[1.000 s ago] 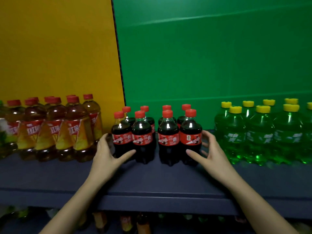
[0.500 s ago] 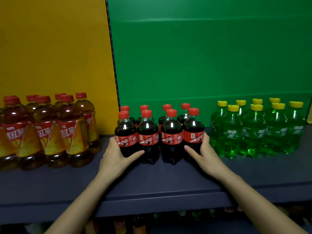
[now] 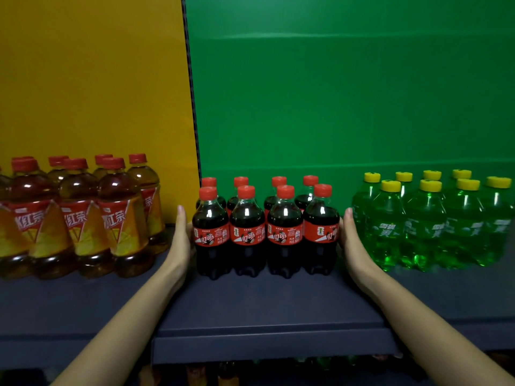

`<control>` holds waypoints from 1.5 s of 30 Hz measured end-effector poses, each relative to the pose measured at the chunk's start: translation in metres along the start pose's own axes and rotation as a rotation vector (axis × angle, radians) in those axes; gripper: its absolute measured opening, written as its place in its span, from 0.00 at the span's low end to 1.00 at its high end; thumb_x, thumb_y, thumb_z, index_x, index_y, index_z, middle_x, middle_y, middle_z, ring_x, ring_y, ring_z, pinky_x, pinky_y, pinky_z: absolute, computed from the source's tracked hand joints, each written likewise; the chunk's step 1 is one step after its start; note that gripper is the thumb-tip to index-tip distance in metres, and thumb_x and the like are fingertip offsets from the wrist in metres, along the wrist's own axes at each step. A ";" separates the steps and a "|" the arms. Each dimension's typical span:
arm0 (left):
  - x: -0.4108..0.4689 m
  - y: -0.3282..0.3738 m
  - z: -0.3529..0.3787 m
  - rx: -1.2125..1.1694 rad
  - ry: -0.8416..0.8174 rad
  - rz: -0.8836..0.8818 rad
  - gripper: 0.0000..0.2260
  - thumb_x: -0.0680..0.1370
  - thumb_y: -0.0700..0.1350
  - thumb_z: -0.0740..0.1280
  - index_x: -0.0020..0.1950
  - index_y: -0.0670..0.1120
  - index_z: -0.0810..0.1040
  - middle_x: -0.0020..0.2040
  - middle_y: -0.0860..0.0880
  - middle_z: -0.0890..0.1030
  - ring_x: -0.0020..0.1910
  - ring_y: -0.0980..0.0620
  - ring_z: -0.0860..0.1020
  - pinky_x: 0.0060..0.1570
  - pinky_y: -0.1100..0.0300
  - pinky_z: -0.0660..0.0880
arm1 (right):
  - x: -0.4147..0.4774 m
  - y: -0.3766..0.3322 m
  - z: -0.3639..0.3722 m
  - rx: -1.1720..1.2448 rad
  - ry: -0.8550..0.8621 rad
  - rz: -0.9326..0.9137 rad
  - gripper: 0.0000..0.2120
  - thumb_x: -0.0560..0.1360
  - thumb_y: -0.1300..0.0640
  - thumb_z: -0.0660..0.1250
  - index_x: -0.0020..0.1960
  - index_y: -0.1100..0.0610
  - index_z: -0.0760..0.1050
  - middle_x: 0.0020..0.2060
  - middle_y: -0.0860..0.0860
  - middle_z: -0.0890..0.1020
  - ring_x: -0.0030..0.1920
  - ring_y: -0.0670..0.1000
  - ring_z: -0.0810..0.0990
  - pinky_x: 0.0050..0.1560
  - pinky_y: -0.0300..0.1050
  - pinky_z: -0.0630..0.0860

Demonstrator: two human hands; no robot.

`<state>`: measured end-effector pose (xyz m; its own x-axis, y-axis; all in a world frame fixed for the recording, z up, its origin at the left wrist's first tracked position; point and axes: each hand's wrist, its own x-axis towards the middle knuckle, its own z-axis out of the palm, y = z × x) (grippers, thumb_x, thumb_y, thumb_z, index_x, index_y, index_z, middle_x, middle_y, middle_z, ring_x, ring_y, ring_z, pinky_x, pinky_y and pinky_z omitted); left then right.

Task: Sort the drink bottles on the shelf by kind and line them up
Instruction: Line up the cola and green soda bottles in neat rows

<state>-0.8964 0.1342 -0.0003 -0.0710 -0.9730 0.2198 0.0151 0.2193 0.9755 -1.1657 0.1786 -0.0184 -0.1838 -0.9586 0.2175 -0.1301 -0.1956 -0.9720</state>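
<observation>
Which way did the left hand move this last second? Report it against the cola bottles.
Yes. The left hand swung left, off the front of the cola bottles; it now lies flat against their left side.

Leftmost tea btl (image 3: pixel 4 240) cut by L edge, back-row cola btls (image 3: pixel 241 181) mostly hidden, lower-shelf items (image 3: pixel 227 371) too dark

I read this as a shop display, perhaps a mock one: a dark blue shelf (image 3: pixel 264 307) stocked in blocks by brand, tea bottles (image 3: pixel 80 218) at 9 o'clock, cola bottles (image 3: pixel 245 232) at centre, green soda bottles (image 3: pixel 423 227) at 3 o'clock, a yellow panel (image 3: pixel 92 79) and a green panel (image 3: pixel 348 93) behind
</observation>
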 end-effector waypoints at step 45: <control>-0.144 -0.001 -0.240 1.335 0.530 0.380 0.17 0.72 0.62 0.53 0.39 0.53 0.75 0.34 0.57 0.76 0.35 0.54 0.77 0.29 0.59 0.73 | -0.068 -0.031 0.180 -0.600 -0.304 -0.553 0.05 0.73 0.54 0.67 0.46 0.43 0.75 0.41 0.43 0.80 0.47 0.39 0.77 0.45 0.32 0.73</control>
<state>-0.6469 0.2568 -0.0323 0.0942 -0.6915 0.7162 -0.9760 0.0779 0.2035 -0.9741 0.2126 -0.0185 0.3141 -0.7887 0.5284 -0.6310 -0.5893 -0.5045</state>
